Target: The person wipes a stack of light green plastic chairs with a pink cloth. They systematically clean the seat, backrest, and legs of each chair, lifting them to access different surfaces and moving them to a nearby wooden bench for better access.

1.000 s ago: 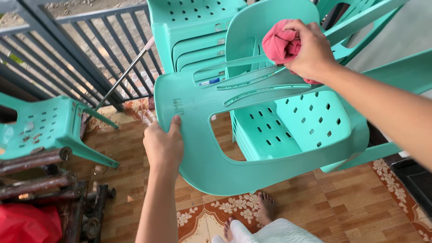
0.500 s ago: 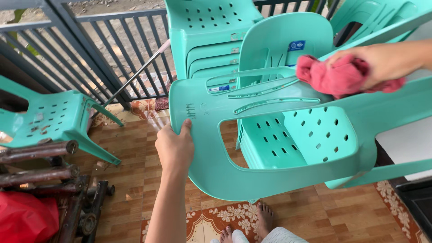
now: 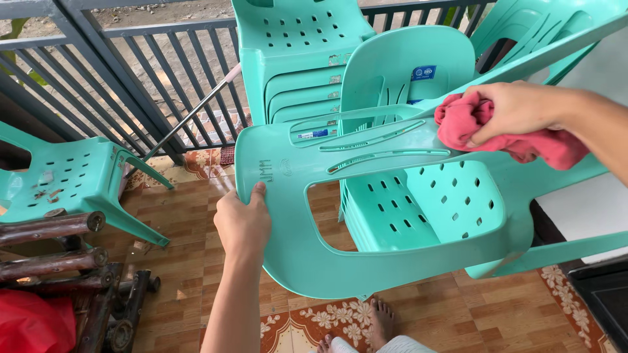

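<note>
My left hand (image 3: pixel 243 225) grips the top edge of the tipped chair (image 3: pixel 392 216), held off the floor; my right hand (image 3: pixel 517 111) clamps a soft rag (image 3: pixel 517 134) against its back; light, stiff, smooth plastic, I'd judge, so edges suit best.

The left hand (image 3: pixel 243 225) grips the backrest top of a tipped turquoise plastic chair (image 3: pixel 366 216) while the right hand (image 3: pixel 517 111) presses a red rag (image 3: pixel 523 140) against its back slats.
</note>
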